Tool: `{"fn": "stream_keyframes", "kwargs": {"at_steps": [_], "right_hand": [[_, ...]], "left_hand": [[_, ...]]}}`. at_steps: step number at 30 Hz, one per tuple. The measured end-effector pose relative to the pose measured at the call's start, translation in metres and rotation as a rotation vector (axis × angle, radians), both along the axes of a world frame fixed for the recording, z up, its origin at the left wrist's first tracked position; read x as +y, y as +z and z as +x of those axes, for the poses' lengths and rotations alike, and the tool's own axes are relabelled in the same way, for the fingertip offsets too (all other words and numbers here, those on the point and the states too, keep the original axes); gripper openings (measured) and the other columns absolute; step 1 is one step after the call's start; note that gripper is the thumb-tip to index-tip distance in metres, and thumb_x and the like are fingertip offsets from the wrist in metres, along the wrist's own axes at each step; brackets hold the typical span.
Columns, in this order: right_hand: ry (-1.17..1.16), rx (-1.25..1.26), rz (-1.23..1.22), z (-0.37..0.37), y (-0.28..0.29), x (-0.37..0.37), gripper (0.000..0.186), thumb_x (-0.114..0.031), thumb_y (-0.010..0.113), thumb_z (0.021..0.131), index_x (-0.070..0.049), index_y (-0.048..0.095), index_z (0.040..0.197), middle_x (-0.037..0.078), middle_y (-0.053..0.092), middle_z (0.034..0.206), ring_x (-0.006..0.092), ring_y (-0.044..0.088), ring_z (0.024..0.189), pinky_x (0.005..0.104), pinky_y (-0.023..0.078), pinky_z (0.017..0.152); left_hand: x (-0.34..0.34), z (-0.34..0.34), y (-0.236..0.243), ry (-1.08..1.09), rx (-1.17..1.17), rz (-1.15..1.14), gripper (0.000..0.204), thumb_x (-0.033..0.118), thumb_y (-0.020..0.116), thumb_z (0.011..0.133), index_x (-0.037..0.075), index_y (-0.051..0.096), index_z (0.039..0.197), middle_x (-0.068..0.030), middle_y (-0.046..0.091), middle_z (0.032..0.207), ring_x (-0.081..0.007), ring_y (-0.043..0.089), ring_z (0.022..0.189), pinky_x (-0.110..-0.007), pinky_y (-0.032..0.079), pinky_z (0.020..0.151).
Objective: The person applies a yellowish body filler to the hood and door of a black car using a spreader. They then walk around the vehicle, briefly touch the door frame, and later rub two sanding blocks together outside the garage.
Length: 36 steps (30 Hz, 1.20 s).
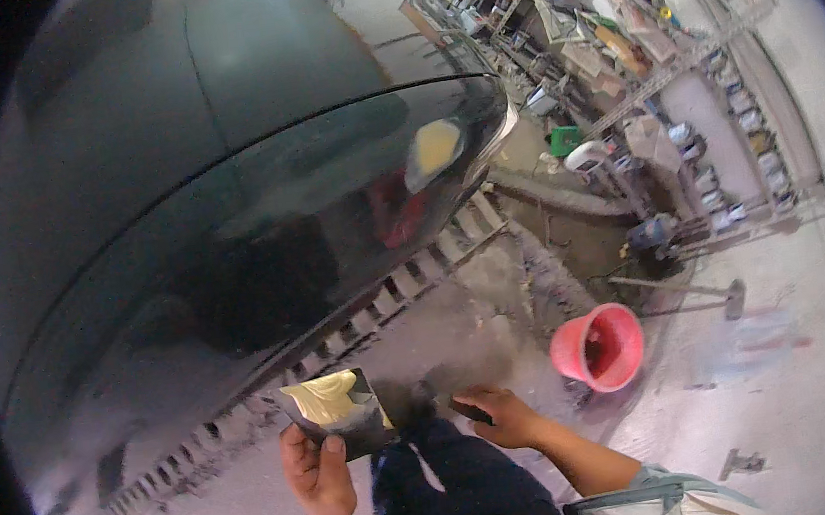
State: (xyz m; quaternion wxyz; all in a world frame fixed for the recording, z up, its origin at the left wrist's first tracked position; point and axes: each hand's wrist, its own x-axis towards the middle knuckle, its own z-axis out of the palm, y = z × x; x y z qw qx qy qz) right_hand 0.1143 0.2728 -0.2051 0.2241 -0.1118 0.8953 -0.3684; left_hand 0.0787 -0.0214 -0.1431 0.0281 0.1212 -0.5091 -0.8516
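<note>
A dark mixing board (357, 444) with a mound of glossy yellow paste (322, 398) is gripped in my left hand (320, 478), thumb at its near edge. To the right of it, my right hand (505, 424) is closed, with a small dark shape at its fingers that I cannot make out. Beyond both hands, the dark, glossy car body (227, 217) curves across the upper left, with a pale yellow patch (436, 149) near its right end.
A red bucket (568, 352) stands on the floor at my right. Beyond the car are cluttered metal racks (644, 72) with cans, a green container (566, 141) and a white jug (593, 156). A slatted strip (479, 215) runs along the floor below the car; a metal stand (734, 299) is by the bucket.
</note>
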Motion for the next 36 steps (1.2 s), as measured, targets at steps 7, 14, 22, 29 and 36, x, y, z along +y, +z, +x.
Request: {"fn": "stream_keyframes", "kwargs": {"at_steps": [7, 14, 22, 29, 36], "right_hand": [[-0.046, -0.486, 0.459, 0.07, -0.042, 0.073, 0.049, -0.017, 0.062, 0.081, -0.012, 0.056, 0.129, 0.017, 0.06, 0.123, 0.0347, 0.058, 0.112, 0.0438, 0.048, 0.093], [0.123, -0.558, 0.619, 0.099, -0.035, 0.132, 0.048, -0.023, 0.063, 0.081, -0.009, 0.058, 0.128, 0.016, 0.06, 0.125, 0.031, 0.058, 0.113, 0.0411, 0.045, 0.097], [-0.269, -0.531, 0.413, 0.043, -0.008, 0.111, 0.051, -0.016, 0.068, 0.079, -0.005, 0.058, 0.127, 0.017, 0.065, 0.118, 0.029, 0.063, 0.107, 0.0371, 0.048, 0.094], [-0.36, -0.484, 0.242, 0.051, -0.039, 0.192, 0.05, -0.021, 0.069, 0.08, -0.004, 0.058, 0.125, 0.017, 0.065, 0.119, 0.0293, 0.063, 0.108, 0.0373, 0.049, 0.094], [-0.46, -0.534, 0.21, 0.052, -0.098, 0.317, 0.057, -0.017, 0.073, 0.076, -0.004, 0.057, 0.129, 0.016, 0.066, 0.117, 0.0263, 0.063, 0.109, 0.036, 0.049, 0.093]], "left_hand": [[-0.044, 0.044, -0.047, -0.126, -0.094, -0.215, 0.023, -0.002, 0.056, 0.089, -0.003, 0.055, 0.112, -0.006, 0.064, 0.096, -0.0115, 0.057, 0.085, -0.025, 0.046, 0.078], [-0.069, 0.054, -0.075, -0.117, -0.087, -0.381, 0.02, 0.001, 0.059, 0.089, -0.004, 0.059, 0.108, -0.0048, 0.064, 0.084, -0.0096, 0.055, 0.075, -0.026, 0.046, 0.066], [-0.063, 0.04, -0.045, -0.109, -0.182, -0.202, 0.025, -0.003, 0.056, 0.09, -0.005, 0.056, 0.115, -0.0065, 0.065, 0.099, -0.0121, 0.058, 0.088, -0.026, 0.046, 0.08], [-0.012, 0.014, -0.002, -0.167, -0.117, -0.265, 0.029, -0.002, 0.056, 0.091, -0.004, 0.054, 0.12, -0.0087, 0.063, 0.109, -0.0144, 0.058, 0.099, -0.029, 0.046, 0.089], [0.093, -0.02, 0.023, -0.114, -0.096, -0.248, 0.031, -0.001, 0.055, 0.091, -0.004, 0.054, 0.122, -0.0096, 0.063, 0.114, -0.0178, 0.059, 0.105, -0.032, 0.047, 0.092]]}}
